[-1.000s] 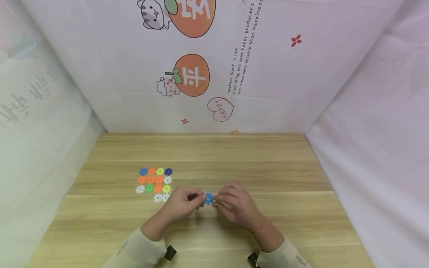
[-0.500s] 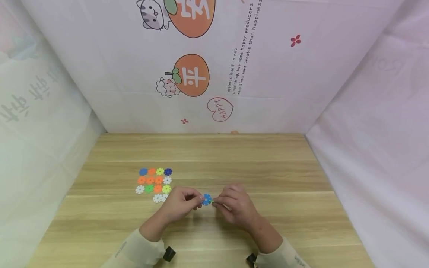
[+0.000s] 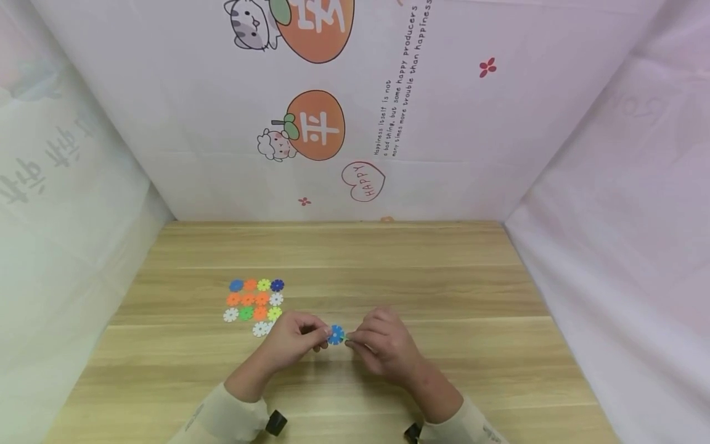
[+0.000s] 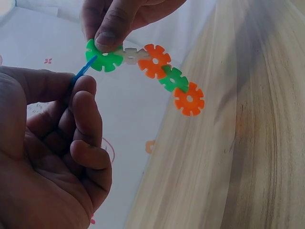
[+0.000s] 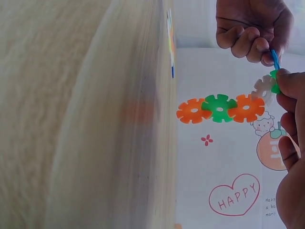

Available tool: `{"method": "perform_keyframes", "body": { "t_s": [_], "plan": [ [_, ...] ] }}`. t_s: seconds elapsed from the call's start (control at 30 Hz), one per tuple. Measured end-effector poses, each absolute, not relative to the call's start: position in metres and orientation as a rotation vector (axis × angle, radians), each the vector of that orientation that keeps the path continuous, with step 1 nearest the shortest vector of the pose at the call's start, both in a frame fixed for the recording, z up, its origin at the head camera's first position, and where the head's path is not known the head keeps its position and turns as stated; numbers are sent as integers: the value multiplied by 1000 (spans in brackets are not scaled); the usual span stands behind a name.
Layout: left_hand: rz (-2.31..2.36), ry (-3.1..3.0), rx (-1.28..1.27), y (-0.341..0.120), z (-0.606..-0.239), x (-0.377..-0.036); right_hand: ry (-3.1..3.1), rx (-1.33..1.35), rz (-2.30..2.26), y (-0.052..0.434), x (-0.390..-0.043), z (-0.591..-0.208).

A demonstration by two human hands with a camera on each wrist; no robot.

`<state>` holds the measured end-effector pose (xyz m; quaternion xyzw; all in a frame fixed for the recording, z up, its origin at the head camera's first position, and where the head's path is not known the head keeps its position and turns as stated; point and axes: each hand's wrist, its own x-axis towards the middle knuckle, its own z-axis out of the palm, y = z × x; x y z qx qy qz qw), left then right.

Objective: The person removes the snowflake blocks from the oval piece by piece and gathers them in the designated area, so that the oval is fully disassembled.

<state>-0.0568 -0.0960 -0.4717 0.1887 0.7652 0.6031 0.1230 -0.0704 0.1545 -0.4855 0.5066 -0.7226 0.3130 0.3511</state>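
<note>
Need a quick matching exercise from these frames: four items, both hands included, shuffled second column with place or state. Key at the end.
Column one
1. Left hand
2. Right hand
3. Dark blue disc
4. Pale disc in the chain

Column two
A. Right end of the far row of laid-out discs
B. Linked between a green disc and an orange disc
C. Pinches a light blue disc
D. Pinches the green disc at the chain's end

Pairs: 1-C, 2-D, 3-A, 4-B
</note>
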Motion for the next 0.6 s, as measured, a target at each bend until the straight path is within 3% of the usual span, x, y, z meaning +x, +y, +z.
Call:
{"method": "perform_keyframes", "body": {
  "t_s": [0.6],
  "plan": [
    [1758,2381,98,-160,-477,-66,-1882,1229,885,178,-74,-487]
  ]
}}
